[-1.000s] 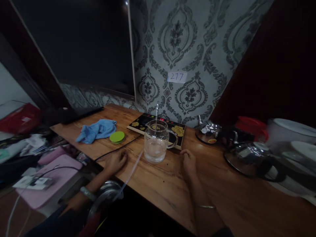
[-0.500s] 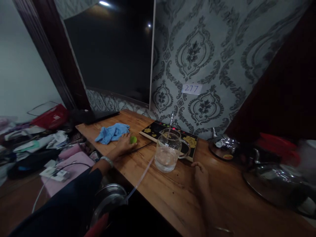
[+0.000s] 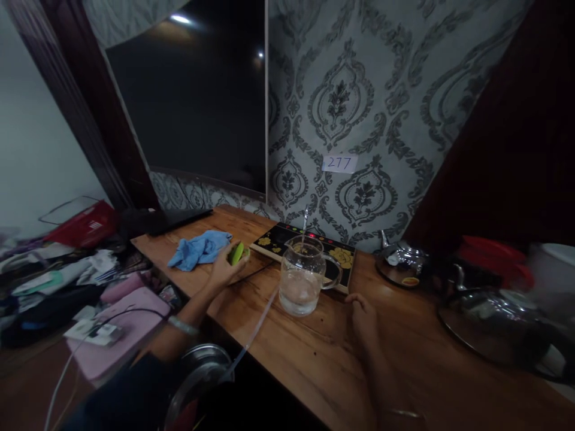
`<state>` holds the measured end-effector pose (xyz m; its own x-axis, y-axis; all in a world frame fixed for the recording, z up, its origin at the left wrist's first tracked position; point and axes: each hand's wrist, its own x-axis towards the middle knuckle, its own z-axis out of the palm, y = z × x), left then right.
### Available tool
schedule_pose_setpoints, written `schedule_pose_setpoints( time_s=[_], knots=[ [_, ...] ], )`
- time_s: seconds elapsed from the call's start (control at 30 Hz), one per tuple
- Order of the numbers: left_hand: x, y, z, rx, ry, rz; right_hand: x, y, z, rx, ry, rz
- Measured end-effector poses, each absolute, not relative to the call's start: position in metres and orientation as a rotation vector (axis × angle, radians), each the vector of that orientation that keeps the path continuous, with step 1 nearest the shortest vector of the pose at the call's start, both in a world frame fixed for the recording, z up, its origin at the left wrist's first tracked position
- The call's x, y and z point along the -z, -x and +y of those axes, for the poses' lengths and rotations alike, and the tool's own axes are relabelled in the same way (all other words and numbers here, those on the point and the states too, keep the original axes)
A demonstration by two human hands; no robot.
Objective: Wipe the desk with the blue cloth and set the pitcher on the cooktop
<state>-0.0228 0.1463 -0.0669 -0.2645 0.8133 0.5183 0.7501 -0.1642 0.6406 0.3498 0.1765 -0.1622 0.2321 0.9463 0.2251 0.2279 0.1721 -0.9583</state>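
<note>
My left hand [image 3: 223,266] is closed around a small, bright green rounded object [image 3: 236,254] with a paler rim, held just above the wooden table; its kind is unclear. A crumpled blue cloth [image 3: 197,250] lies beside that hand. In the middle stands a glass pitcher [image 3: 302,281], partly filled with clear liquid, its handle to the right. A thin clear rod or tube [image 3: 306,218] shows above its rim. My right hand [image 3: 363,315] rests on the table with curled fingers, near the corner of a black panel with gold flowers [image 3: 342,257]. Nothing shows in it.
A translucent strip or tube [image 3: 255,332] runs from beside the pitcher down to a metal pot [image 3: 179,383] below the table edge. Shiny kettles [image 3: 402,260] stand to the right, with a red basin [image 3: 498,260] behind. A dark laptop-like slab [image 3: 179,220] lies back left.
My left hand has lifted slightly and turned the green object, showing more of it. The view has shifted a little. My right hand stays by the panel's corner.
</note>
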Motion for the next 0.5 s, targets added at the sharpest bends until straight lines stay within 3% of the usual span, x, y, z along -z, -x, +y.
schedule_pose_setpoints(
  time_s=[0.07,0.23,0.5],
  knots=[
    [0.059,0.004,0.123,-1.696,-1.758,1.710,0.162,-0.349,0.175,-0.773,1.311,-1.246],
    [0.038,-0.039,0.078,-1.958,-1.285,1.170,0.159,-0.349,0.171,-0.805,1.348,-1.229],
    [0.013,-0.069,0.045,-1.701,-0.536,0.562,0.162,-0.351,0.172,-0.750,1.290,-1.265]
  ],
)
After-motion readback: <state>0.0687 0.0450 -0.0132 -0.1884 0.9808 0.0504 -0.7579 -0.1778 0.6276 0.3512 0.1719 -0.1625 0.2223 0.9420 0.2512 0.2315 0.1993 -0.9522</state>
